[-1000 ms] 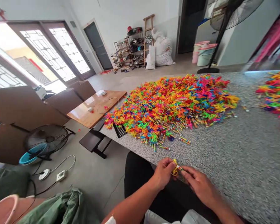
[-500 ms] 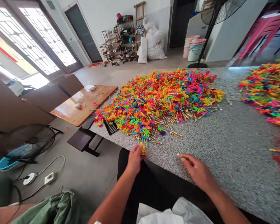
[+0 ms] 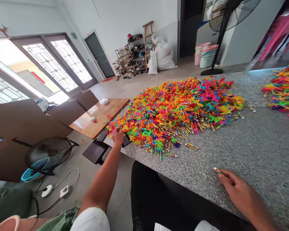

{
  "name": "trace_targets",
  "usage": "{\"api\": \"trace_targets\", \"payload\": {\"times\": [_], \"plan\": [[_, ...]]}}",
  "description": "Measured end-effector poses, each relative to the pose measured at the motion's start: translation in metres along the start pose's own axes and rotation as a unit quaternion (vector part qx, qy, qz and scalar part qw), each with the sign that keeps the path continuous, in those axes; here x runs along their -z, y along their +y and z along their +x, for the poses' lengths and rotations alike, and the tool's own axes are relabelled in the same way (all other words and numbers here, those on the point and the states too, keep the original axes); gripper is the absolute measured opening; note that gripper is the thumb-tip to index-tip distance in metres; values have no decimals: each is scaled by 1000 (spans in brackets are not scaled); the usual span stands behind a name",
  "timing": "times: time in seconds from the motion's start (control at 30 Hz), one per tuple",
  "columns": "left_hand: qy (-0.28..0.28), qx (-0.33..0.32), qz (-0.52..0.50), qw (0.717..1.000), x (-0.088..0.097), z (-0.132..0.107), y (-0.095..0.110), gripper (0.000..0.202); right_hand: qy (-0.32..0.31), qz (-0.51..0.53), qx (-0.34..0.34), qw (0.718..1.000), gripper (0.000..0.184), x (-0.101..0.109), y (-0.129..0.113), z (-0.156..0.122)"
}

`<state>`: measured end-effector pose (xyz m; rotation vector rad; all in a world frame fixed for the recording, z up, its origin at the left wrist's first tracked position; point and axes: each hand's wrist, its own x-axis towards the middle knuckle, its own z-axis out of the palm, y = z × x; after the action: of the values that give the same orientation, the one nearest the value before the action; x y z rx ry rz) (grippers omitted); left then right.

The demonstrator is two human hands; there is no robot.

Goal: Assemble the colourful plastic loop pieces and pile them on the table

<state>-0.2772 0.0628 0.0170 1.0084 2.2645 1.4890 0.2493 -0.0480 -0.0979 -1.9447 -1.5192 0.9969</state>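
Observation:
My left hand reaches out to the left end of a big heap of colourful plastic pieces, close beside a black slotted tray. Its fingers look curled together, and whatever may be in them is hidden. Low over the grey speckled table, my right hand pinches a small printed tube with a white end between thumb and fingers. Similar printed tubes lie along the heap's near edge, some joined to looped plastic pieces.
A second colourful heap lies on the speckled table at the right. Beyond the left edge stand a wooden table, a dark stool and a floor fan. Sacks and a shoe rack stand behind.
My left hand has moved left and away from me to the heap's end; the yellow piece it held no longer shows. My right hand has shifted right with the tube. The view has turned.

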Motion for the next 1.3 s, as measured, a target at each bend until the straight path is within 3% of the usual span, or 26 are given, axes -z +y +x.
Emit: {"api": "trace_targets", "payload": {"times": [0.07, 0.1, 0.17, 0.23, 0.37, 0.53, 0.63, 0.7, 0.83, 1.03, 1.17, 1.23, 1.3], "plan": [[-32, -35, 10, 999, -27, -47, 1, 12, 24, -8, 23, 999, 48, -2, -6, -6], [-78, -110, 27, 990, -41, -73, 4, 15, 29, -7, 34, 999, 46, -3, -10, -9], [-225, -240, 44, 943, -64, -125, 12, 18, 35, -6, 52, 998, 45, -3, -16, -13], [-309, -312, 55, 897, -84, -169, 24, 25, 35, 2, 62, 997, 43, -3, -21, -17], [-399, -365, 165, 825, -122, -213, 51, 38, 44, 29, 70, 996, 34, -4, -26, -23], [-372, -346, 308, 804, -169, -205, 88, 43, 40, 44, 89, 994, 26, -5, -25, -27], [-384, -354, 381, 763, -179, -180, 102, 42, 33, 55, 97, 993, 27, -3, -23, -28], [-411, -367, 387, 739, -177, -161, 103, 44, 37, 60, 93, 993, 29, -3, -23, -28], [-406, -370, 399, 734, -160, -139, 92, 34, 58, 63, 95, 992, 29, -5, -23, -29], [-432, -412, 425, 681, -152, -154, 84, 29, 76, 51, 96, 991, 28, -9, -23, -29], [-428, -427, 388, 696, -157, -159, 87, 19, 73, 77, 105, 989, 30, -7, -22, -31], [-422, -415, 338, 732, -158, -159, 87, 16, 70, 97, 101, 988, 33, -5, -22, -31], [-410, -375, 263, 789, -157, -160, 86, 13, 67, 131, 88, 985, 37, -3, -23, -30]]}}
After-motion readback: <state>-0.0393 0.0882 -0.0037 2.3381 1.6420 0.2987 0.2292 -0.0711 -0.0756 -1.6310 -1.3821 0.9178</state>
